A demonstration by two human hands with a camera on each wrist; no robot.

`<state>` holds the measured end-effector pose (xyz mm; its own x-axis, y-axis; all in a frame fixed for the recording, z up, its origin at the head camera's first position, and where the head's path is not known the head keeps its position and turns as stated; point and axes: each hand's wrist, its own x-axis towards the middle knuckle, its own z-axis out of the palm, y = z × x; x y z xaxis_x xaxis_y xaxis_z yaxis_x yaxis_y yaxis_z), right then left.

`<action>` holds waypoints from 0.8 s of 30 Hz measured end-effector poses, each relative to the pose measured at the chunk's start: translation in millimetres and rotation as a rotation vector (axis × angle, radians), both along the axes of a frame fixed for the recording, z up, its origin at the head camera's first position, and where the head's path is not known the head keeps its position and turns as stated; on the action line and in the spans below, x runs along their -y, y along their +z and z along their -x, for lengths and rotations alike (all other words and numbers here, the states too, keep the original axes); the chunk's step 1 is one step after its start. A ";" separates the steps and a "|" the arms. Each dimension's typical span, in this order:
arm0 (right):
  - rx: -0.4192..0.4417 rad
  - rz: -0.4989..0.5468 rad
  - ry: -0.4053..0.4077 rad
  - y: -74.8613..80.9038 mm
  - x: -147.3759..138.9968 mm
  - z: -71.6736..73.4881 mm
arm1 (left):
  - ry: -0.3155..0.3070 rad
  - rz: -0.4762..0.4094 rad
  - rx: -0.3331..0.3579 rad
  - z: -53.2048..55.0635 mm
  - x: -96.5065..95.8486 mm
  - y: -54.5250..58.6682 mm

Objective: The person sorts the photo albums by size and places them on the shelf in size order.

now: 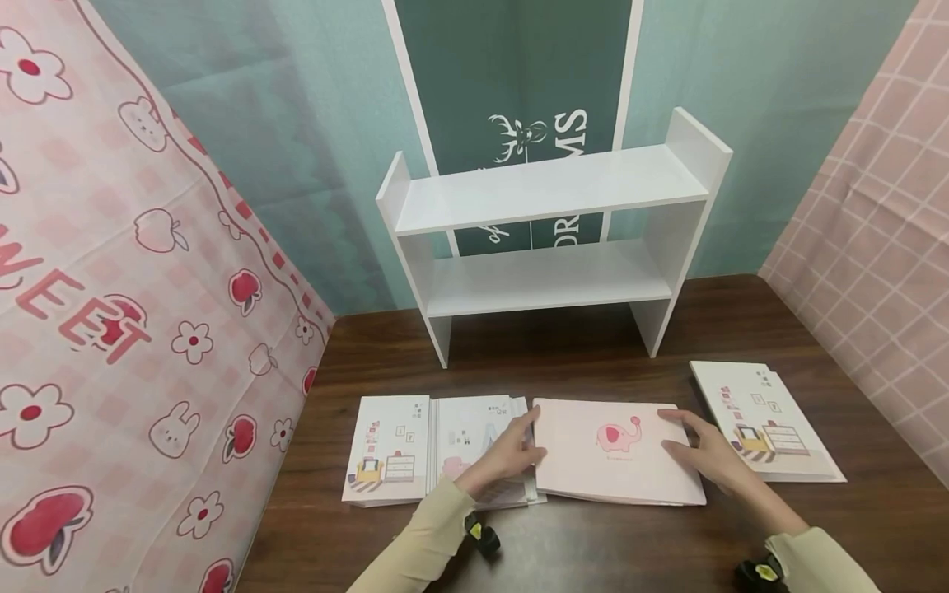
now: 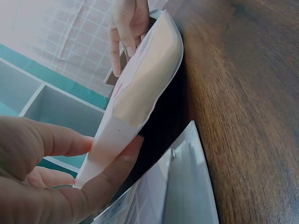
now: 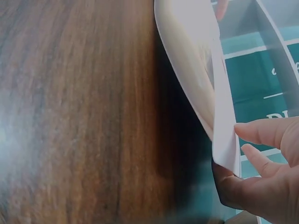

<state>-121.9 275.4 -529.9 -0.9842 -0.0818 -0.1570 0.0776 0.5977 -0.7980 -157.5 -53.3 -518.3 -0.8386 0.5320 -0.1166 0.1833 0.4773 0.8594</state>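
Observation:
A pink notebook (image 1: 578, 453) with an elephant on its cover lies across the front of the table between my two hands. My left hand (image 1: 513, 449) pinches its left end; in the left wrist view, fingers and thumb sit on either side of the pale notebook (image 2: 105, 135), whose cream page edges show. At the opposite end, my right hand (image 1: 704, 449) grips the corner. The right wrist view has that hand (image 3: 271, 172) with its thumb tucked under the lifted cover edge. Beneath my left forearm is a stack of white notebooks (image 1: 460, 420), partly hidden.
Another white notebook stack (image 1: 389, 449) stands at the left. More white notebooks (image 1: 771, 424) lie on the right, beside my right hand. A white two-tier shelf (image 1: 549, 276) stands at the back of the dark wooden table (image 1: 593, 543), before a green curtain.

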 end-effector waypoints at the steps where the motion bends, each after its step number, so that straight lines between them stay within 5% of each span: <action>1: 0.000 0.000 -0.002 -0.3 0.1 0.3 | 0.003 -0.007 0.009 0.2 0.5 -0.1; 9: -0.029 0.045 0.002 1.7 1.1 1.2 | 0.008 -0.037 0.030 1.6 4.7 -1.5; 24: 0.101 0.253 -0.004 3.5 1.3 7.1 | 0.021 -0.087 0.012 4.4 9.6 -3.1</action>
<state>-129.1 274.1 -526.4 -0.9651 -0.1270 -0.2292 0.1662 0.3794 -0.9102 -162.0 -62.9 -521.4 -0.8485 0.5231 -0.0803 0.1640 0.4041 0.8999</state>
